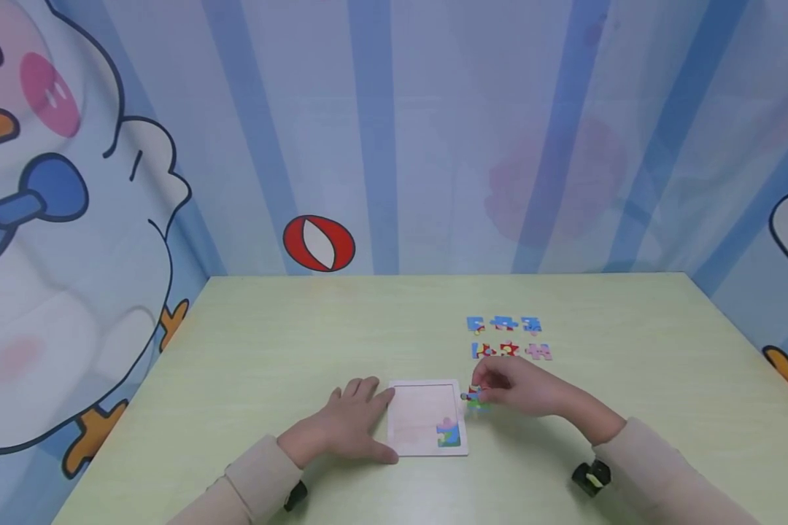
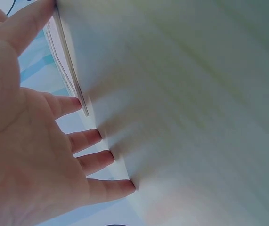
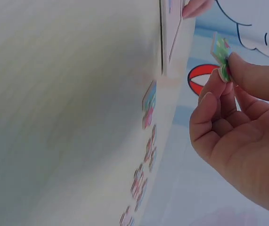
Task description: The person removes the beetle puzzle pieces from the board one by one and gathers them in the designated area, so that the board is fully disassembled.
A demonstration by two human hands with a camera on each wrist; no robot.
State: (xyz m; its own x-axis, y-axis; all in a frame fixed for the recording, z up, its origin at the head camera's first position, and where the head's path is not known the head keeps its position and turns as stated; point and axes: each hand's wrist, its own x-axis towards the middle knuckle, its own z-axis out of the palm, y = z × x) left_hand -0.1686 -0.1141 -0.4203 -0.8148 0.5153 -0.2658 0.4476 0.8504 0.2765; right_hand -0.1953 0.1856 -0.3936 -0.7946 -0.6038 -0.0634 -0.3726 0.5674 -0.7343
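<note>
A square white puzzle tray (image 1: 415,412) lies on the table, with one blue, green and pink puzzle piece (image 1: 449,435) in its lower right corner. My left hand (image 1: 341,426) is spread flat at the tray's left side; its thumb and index finger touch that edge. Just off the tray's right edge, my right hand (image 1: 525,386) pinches a multicoloured puzzle piece (image 3: 222,49) between thumb and index finger. The right wrist view shows this piece raised above the table, green and light blue on its face. My other right fingers curl loosely beneath it.
Several loose puzzle pieces (image 1: 504,323) lie in two rows beyond my right hand. The pale green table (image 1: 289,328) ends at a striped blue backdrop (image 1: 433,146) printed with cartoon figures and a red ball. Dark wrist cameras (image 1: 592,477) sit at both sleeves.
</note>
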